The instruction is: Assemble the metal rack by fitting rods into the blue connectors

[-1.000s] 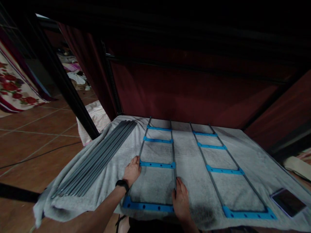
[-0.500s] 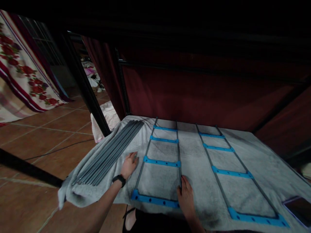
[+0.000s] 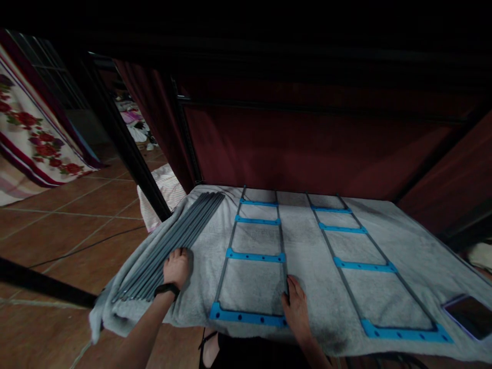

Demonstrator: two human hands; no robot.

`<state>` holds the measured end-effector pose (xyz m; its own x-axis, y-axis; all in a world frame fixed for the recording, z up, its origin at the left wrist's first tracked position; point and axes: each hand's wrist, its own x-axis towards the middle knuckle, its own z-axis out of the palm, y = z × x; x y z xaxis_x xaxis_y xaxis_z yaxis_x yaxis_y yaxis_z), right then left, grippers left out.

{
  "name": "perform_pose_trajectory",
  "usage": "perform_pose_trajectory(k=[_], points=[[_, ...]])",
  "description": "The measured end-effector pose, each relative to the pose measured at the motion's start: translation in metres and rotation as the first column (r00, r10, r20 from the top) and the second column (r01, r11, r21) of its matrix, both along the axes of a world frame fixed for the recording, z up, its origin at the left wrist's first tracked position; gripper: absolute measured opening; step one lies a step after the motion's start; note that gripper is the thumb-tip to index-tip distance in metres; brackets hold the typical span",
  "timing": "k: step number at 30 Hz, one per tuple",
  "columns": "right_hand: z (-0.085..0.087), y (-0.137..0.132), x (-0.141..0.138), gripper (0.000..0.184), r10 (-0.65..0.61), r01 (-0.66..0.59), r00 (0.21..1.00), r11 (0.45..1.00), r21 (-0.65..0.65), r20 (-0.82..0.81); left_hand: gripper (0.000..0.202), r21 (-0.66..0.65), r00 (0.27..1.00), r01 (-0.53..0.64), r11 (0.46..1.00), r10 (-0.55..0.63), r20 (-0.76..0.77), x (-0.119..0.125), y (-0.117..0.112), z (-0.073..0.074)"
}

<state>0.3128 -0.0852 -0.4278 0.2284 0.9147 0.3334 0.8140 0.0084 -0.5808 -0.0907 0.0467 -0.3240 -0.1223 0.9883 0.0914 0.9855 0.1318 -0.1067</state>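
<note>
My left hand point(image 3: 177, 266), with a black band at the wrist, is on the right side of a bundle of grey rods point(image 3: 192, 220). Its fingers curl down over the nearest rod, and their tips are partly hidden. Near the front, my right hand point(image 3: 296, 305) closes its fingers on the right side rod of a ladder-like frame point(image 3: 255, 257), just above the front crosspiece. This frame has thin grey rods and blue crosspieces with dark holes. A second similar frame point(image 3: 365, 266) lies flat to the right, apart from my hands.
A grey blanket point(image 3: 307, 287) covers the bed under everything. A phone point(image 3: 471, 315) lies at the right edge. Dark bed posts point(image 3: 126, 138) and a low bar point(image 3: 46, 282) stand at the left. A maroon curtain point(image 3: 307, 154) hangs behind; tiled floor point(image 3: 77, 236) shows left.
My left hand has moved left from the blanket beside the frame onto the grey rods. My right hand stays at the frame's side rod. The view has shifted slightly.
</note>
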Motion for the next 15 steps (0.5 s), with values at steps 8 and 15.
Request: perform_pose_trajectory(k=[8,15], points=[[0.000,0.006,0.005,0.049,0.024,-0.022,0.998,0.999,0.034,-0.057,0.039,-0.052,1.000,0.003,0.999,-0.004,-0.019,0.012,0.019,0.011],[0.002,0.001,0.005,0.049,0.047,-0.045,0.998,0.998,0.042,-0.040,0.040,-0.081,0.997,-0.046,0.996,0.051,0.060,0.003,0.020,0.013]])
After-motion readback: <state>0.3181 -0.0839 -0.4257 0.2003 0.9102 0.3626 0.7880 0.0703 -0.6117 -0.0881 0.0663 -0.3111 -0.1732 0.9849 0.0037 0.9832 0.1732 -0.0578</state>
